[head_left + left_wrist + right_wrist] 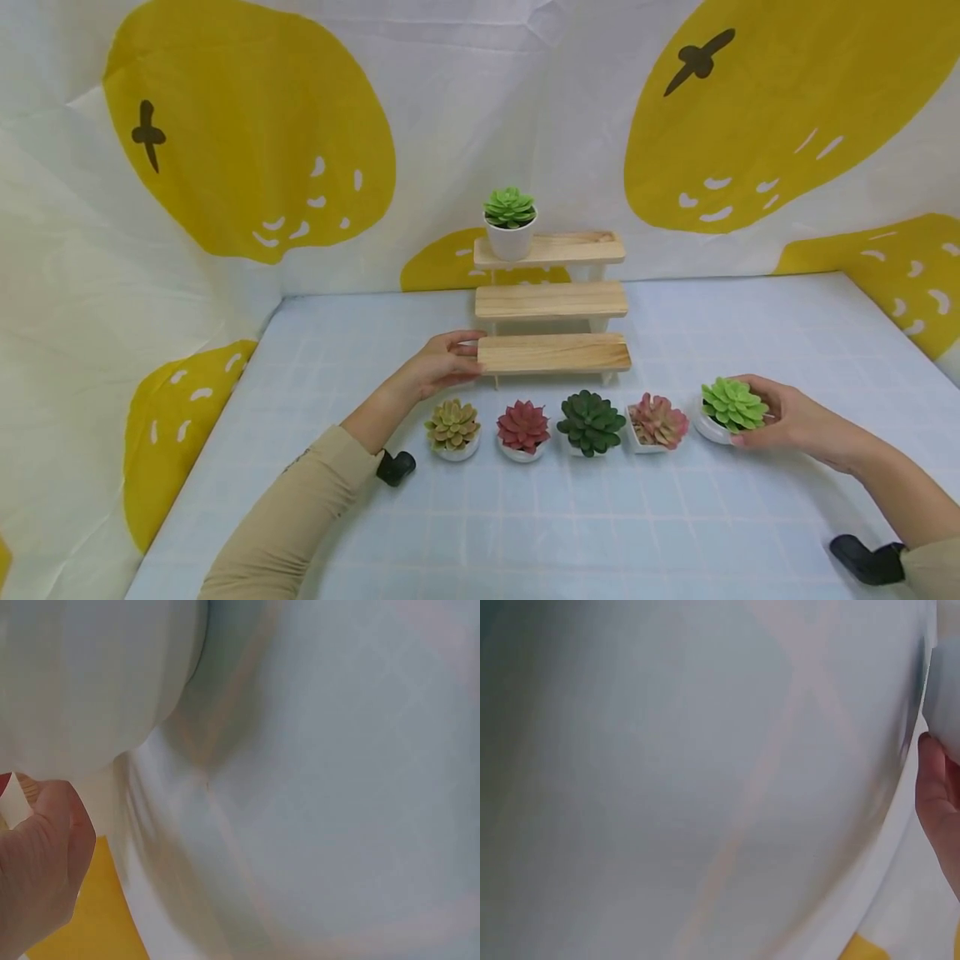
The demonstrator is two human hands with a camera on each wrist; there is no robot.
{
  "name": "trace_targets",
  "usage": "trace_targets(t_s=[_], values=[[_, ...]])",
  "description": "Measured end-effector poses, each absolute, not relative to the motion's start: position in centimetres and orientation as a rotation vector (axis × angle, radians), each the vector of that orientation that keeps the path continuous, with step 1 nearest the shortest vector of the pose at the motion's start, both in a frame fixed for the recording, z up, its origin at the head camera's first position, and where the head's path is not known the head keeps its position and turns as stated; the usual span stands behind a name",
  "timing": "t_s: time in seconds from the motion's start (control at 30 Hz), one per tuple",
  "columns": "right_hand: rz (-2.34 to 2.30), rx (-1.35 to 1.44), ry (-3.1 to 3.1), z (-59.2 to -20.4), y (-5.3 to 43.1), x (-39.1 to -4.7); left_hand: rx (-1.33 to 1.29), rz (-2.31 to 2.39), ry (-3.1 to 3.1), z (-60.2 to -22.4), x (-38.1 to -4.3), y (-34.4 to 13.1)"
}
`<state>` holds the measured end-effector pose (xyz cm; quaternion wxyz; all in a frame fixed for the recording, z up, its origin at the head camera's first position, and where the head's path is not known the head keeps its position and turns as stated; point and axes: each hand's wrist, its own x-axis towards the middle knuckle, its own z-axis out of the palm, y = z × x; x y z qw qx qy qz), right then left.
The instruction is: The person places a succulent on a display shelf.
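Observation:
At the left end of a three-tier wooden stand, my left hand grips the lowest step, its fingers at the board's edge. In the left wrist view that hand shows at the lower left. My right hand holds a bright green succulent by its round white pot, thumb in front and fingers behind. Part of this pot appears at the right edge of the right wrist view. Another bright green succulent in a white pot stands on the top step's left side.
In front of the stand, several potted succulents form a row: yellowish, red, dark green and pink-green. Behind the pale blue checked table hangs a white cloth with yellow fruit shapes.

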<state>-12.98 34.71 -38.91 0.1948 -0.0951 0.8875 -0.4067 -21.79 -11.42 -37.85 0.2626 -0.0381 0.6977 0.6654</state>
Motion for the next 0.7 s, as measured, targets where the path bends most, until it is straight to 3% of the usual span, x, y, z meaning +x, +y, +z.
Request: trace_targets(t_s=[0.7], values=[[-1.175,-0.189,2.511,-36.0,34.4,-14.6,-0.108,1.798,1.883,-37.6,-21.7,-11.5]])
